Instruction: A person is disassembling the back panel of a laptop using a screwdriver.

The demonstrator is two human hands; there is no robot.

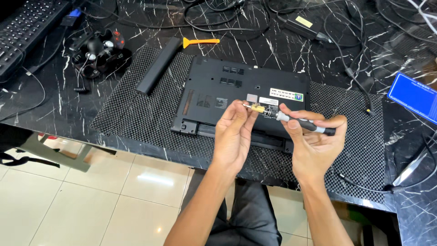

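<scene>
We hold a slim black-and-grey precision screwdriver (300,123) in our closed right hand (314,146), while our left hand (234,132) pinches its brass-coloured tip (258,109), steadying it above the upturned black laptop (241,98) on the marbled surface (54,105).

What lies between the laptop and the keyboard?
In the head view, the long black battery bar and a black cable-wrapped gadget lie between the laptop and the keyboard.
</scene>
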